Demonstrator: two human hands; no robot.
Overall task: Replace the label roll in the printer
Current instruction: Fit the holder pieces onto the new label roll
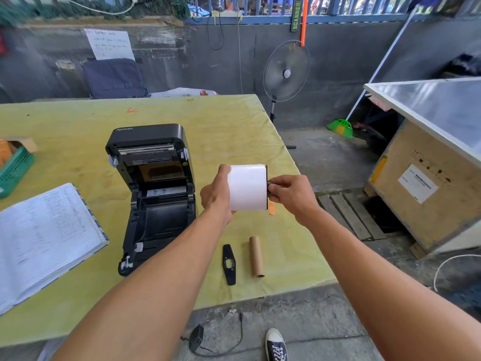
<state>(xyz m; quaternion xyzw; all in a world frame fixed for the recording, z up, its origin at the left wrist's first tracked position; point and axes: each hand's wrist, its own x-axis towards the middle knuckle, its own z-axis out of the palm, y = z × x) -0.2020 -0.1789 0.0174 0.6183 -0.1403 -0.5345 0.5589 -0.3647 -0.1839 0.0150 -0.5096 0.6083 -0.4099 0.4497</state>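
Observation:
A black label printer stands on the yellow table with its lid swung open and its roll bay bare. To its right, above the table, my left hand grips the left end of a white label roll. My right hand pinches a black spindle end with a flat black guide plate at the roll's right face. On the table below lie a loose black guide plate and a bare brown cardboard core.
An open ledger lies left of the printer. A green basket sits at the table's left edge. A standing fan, a wooden crate and a power adapter on the floor are beyond the table's right and near edges.

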